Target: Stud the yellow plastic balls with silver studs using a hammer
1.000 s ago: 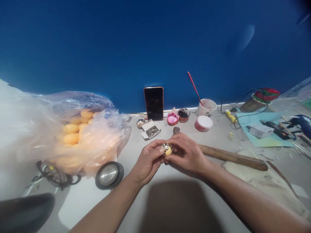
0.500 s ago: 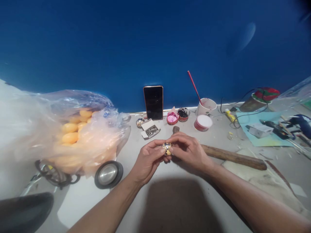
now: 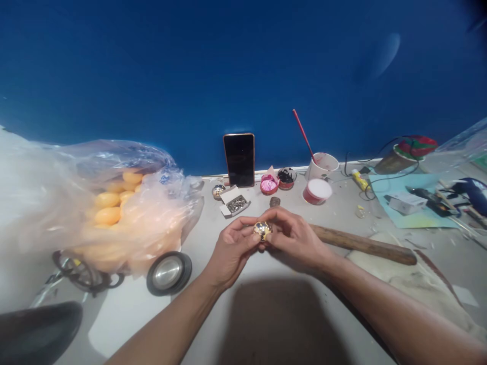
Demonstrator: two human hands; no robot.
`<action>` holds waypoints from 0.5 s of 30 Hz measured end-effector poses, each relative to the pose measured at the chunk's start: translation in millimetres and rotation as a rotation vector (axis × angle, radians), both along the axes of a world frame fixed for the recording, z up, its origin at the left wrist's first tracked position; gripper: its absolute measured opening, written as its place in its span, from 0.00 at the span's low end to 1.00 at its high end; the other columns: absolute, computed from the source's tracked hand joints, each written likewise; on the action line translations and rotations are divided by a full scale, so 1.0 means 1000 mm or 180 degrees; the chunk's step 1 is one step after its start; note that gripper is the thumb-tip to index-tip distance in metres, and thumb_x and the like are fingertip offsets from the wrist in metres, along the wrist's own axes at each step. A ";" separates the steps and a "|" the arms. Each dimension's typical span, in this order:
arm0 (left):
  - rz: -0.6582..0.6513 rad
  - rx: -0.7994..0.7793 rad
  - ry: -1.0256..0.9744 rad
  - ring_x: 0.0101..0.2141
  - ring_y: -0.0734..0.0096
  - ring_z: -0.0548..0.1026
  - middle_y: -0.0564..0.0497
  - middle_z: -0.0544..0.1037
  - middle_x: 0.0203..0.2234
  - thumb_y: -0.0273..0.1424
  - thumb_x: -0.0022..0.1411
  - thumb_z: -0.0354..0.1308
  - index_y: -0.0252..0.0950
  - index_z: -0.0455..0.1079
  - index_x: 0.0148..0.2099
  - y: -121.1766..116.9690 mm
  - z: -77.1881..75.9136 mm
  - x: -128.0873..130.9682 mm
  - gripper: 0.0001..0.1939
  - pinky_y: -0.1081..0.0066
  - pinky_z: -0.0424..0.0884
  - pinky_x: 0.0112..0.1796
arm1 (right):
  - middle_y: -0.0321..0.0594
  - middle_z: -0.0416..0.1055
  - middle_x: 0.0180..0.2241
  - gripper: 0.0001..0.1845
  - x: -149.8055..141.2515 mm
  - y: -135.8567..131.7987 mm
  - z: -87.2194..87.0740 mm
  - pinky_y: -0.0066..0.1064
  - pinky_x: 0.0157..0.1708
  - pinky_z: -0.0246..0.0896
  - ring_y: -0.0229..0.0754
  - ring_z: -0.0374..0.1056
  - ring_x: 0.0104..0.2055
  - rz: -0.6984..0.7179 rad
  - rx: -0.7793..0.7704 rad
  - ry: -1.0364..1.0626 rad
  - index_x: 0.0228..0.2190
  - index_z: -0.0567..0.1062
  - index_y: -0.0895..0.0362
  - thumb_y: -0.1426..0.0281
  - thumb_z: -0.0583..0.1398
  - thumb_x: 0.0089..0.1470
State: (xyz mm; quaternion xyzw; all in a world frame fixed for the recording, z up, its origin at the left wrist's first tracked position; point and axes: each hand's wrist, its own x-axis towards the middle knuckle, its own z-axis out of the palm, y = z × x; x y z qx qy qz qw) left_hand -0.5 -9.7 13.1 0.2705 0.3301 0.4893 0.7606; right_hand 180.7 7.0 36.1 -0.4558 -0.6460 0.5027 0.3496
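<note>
Between the fingertips of both hands is a small yellow ball (image 3: 262, 231) covered in part with shiny silvery pieces. My left hand (image 3: 235, 248) pinches it from the left, thumb in front. From the right, the thumb and fingers of my right hand (image 3: 294, 238) close on the same ball. Beyond the hands lies an open small white box (image 3: 235, 202) filled with shiny metallic bits. Another silvery ball (image 3: 218, 191) rests beside that box. A hammer with a wooden handle (image 3: 365, 245) lies behind and to the right of my right hand.
A clear plastic bag (image 3: 160, 203) of yellow balls fills the left, near a round metal-lidded item (image 3: 169, 274). A phone (image 3: 239, 159) leans on the blue wall. Paint cups (image 3: 269, 185), a white-topped tub (image 3: 317, 192) and a cup (image 3: 323, 165) with a red stick stand behind.
The ball has turned slightly between my fingers and shows more of its shiny-patched face. Both hands keep their hold in nearly the same place.
</note>
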 end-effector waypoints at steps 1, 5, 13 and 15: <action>-0.0003 0.0004 -0.0017 0.30 0.73 0.79 0.46 0.85 0.32 0.31 0.51 0.79 0.32 0.77 0.44 0.000 0.000 0.000 0.20 0.72 0.74 0.37 | 0.38 0.73 0.36 0.14 0.000 0.000 -0.001 0.32 0.29 0.60 0.38 0.65 0.29 0.0016 -0.0088 0.0040 0.42 0.79 0.55 0.72 0.62 0.52; -0.0035 0.0028 -0.0056 0.29 0.73 0.79 0.47 0.84 0.31 0.30 0.52 0.79 0.32 0.76 0.44 0.000 -0.002 -0.001 0.20 0.72 0.74 0.36 | 0.38 0.73 0.37 0.14 -0.002 -0.002 -0.001 0.33 0.32 0.63 0.39 0.69 0.31 -0.0038 -0.0124 0.0205 0.41 0.78 0.55 0.74 0.61 0.51; -0.0033 0.0071 -0.0047 0.29 0.72 0.80 0.47 0.85 0.32 0.32 0.52 0.79 0.32 0.75 0.46 0.001 -0.005 -0.001 0.22 0.71 0.74 0.37 | 0.37 0.75 0.30 0.11 -0.005 -0.002 0.000 0.31 0.28 0.62 0.40 0.72 0.29 0.0041 -0.0512 0.0756 0.39 0.76 0.56 0.72 0.63 0.51; -0.0030 0.0087 -0.0017 0.29 0.73 0.79 0.47 0.85 0.32 0.32 0.52 0.79 0.32 0.75 0.46 0.001 -0.005 -0.001 0.22 0.71 0.74 0.37 | 0.36 0.75 0.30 0.10 -0.005 -0.001 -0.001 0.30 0.27 0.61 0.39 0.72 0.28 0.0013 -0.0489 0.0761 0.39 0.76 0.56 0.72 0.63 0.52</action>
